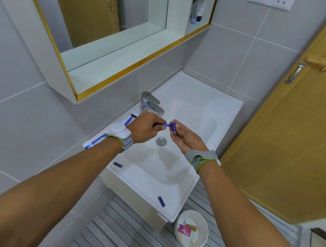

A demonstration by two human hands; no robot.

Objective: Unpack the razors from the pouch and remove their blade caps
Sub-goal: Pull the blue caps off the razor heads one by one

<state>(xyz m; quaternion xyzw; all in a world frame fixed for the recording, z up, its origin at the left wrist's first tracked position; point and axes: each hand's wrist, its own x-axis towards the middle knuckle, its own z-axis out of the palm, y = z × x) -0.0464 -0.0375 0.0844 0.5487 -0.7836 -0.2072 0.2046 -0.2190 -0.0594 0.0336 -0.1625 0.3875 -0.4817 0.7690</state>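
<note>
Over the white sink [217, 114] I hold a blue razor [165, 125] level between both hands. My left hand [144, 128] is closed around its handle. My right hand [183, 135] pinches the razor's head, where the blade cap [174, 127] sits, with thumb and fingers. Another blue razor [129, 118] lies on the sink's left rim behind my left hand. A clear pouch [94, 142] with blue inside lies further along that rim, partly hidden by my left wrist. Two loose blue caps rest on the sink's rim, one [117, 165] at the left and one [161, 201] at the front.
A chrome faucet [152, 103] stands just behind my hands, and the drain [161, 141] lies below them. A white bin [192, 230] with rubbish stands on the floor by the sink's corner. A mirror cabinet [112, 57] hangs above, and a wooden door [296, 121] is on the right.
</note>
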